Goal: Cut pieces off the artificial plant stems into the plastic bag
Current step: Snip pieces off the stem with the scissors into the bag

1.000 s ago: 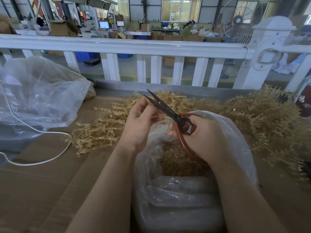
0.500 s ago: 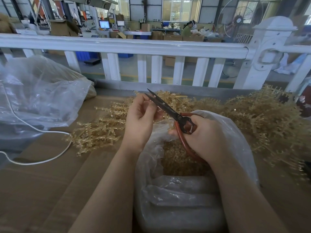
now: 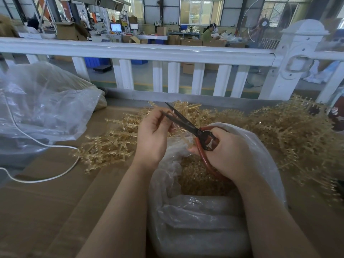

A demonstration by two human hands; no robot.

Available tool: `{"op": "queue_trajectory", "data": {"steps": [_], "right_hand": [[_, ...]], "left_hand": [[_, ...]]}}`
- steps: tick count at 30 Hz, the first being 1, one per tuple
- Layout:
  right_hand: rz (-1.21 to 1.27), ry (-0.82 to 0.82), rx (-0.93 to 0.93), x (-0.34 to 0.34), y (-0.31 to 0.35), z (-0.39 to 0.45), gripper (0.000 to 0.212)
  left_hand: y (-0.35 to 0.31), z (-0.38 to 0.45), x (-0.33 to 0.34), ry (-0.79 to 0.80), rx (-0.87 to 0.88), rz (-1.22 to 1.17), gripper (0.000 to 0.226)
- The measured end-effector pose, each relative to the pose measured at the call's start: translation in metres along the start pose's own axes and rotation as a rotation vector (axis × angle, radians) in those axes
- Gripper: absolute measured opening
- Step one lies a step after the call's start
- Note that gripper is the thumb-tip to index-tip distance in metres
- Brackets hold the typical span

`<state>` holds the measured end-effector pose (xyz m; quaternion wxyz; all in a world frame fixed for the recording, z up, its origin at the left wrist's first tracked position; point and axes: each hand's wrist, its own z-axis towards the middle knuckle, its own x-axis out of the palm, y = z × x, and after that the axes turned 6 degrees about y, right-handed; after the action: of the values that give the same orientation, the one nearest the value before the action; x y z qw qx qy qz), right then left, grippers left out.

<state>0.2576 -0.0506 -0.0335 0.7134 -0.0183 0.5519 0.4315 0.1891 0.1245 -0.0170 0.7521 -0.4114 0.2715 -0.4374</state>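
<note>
Scissors (image 3: 188,125) sit gripped in the right hand (image 3: 230,151), blades parted over the plastic bag (image 3: 210,216); left hand (image 3: 152,136) fingers pinch a golden stem (image 3: 183,138) between them, stem pile (image 3: 290,135) far right.

open scissors (image 3: 188,126) above plastic bag (image 3: 260,155)

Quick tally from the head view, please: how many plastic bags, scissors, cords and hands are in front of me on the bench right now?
Plastic bags: 2, the open plastic bag under the hands and a crumpled clear bag at left
Scissors: 1, red-handled scissors
White cord: 1
Hands: 2, left hand, right hand
Total: 6
</note>
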Motion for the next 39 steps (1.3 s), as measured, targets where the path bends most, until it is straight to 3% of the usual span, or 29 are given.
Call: {"op": "queue_trajectory", "data": {"steps": [5,11,25,33,39], "right_hand": [[0.044,-0.003,0.038,0.0059,-0.0041,0.0029,0.036],[0.053,-0.049,0.035,0.0048,-0.0006,0.0009,0.048],[0.021,-0.105,-0.027,0.0019,0.0033,-0.0016,0.050],[-0.021,-0.104,-0.007,0.0028,0.0008,0.0003,0.032],[0.000,-0.070,0.032,0.0026,0.0034,0.0010,0.031]], "left_hand": [[-0.0002,0.0006,0.0009,0.050,-0.008,-0.001,0.018],[0.0009,0.0012,0.0035,0.070,-0.020,-0.047,0.018],[0.0004,0.0019,0.0030,0.077,-0.038,-0.103,0.019],[0.0010,0.0020,0.0029,0.082,-0.049,-0.016,0.019],[0.0015,0.0034,0.0023,0.069,-0.051,-0.031,0.019]]}}
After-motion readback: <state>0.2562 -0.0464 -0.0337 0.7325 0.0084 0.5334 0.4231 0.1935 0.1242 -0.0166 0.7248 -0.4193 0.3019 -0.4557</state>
